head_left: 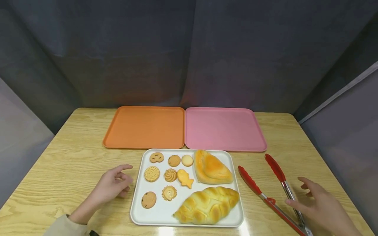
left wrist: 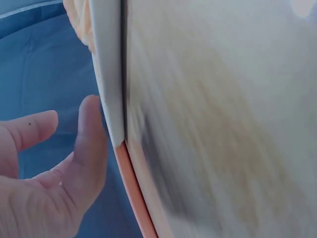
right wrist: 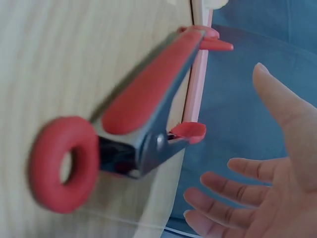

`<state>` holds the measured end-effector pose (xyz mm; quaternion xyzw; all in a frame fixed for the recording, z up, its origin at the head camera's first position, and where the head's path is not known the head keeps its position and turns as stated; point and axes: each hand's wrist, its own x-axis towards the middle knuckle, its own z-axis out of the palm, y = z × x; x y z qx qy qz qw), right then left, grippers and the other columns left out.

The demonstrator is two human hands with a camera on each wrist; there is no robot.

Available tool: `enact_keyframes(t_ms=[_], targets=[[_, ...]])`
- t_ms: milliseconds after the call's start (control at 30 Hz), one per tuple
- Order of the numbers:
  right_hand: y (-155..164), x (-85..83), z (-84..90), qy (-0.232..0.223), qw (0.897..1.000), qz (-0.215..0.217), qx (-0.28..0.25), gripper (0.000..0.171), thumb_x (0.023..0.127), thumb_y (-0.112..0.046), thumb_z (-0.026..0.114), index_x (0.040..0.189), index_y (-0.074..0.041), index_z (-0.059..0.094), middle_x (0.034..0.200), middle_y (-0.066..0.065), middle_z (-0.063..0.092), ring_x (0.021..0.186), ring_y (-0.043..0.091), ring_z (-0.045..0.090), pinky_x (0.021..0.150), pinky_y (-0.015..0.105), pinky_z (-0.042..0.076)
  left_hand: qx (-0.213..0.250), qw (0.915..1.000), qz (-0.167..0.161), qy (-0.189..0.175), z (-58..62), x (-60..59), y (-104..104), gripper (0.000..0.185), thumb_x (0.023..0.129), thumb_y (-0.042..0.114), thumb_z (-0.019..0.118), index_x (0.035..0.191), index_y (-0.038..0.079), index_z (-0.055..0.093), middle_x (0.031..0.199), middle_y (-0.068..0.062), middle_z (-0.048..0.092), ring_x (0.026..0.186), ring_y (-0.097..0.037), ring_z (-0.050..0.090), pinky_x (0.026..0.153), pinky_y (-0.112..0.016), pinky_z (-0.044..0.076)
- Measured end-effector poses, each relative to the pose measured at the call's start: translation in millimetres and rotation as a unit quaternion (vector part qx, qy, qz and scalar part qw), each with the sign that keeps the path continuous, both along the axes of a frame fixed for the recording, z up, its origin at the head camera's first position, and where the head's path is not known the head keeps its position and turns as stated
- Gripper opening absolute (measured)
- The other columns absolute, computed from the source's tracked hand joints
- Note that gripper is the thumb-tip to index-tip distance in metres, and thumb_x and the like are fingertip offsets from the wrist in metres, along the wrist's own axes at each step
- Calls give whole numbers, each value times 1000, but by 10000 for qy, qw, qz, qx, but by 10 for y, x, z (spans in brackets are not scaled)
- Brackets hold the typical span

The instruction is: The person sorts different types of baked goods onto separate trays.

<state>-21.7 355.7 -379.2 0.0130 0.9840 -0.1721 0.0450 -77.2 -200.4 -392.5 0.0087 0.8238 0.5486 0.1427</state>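
In the head view my left hand (head_left: 110, 186) hovers by the left edge of a white tray (head_left: 160, 214), its fingers loosely bent around nothing. Several cookies (head_left: 152, 174) lie on the tray's left half. A triangular pastry (head_left: 212, 167) and a braided bread loaf (head_left: 208, 206) fill its right half. Red-and-silver tongs (head_left: 273, 201) lie spread on the table right of the tray. My right hand (head_left: 325, 206) is over their handle end, fingers apart; in the right wrist view the hand (right wrist: 267, 183) is open, separate from the tongs (right wrist: 153, 94).
Behind the white tray, an orange tray (head_left: 144, 127) and a pink tray (head_left: 224, 129) stand side by side on the wooden table (head_left: 73, 157). A dark curtain (head_left: 189, 55) hangs along the table's back edge.
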Motion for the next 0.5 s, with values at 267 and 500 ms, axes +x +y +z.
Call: enact_keyframes(t_ms=[267,500], targets=[[-57,94,-122,-553,9982,187,-135,106,72,-54,68,134,15,17,116,34,44,89,42,56,60,50,49,-62,9995,-140,-284,-49,-2,85,56,84,1,59,134,-5,34,83,-13,57,67,-23,60,50,-34,55],[-119,82,-206,-747,9969,259,8,113,67,-57,70,130,20,16,93,17,51,78,27,52,62,44,48,-129,9987,-285,-412,-98,6,131,63,82,0,60,137,-5,29,84,-12,56,62,-21,60,45,-36,53]])
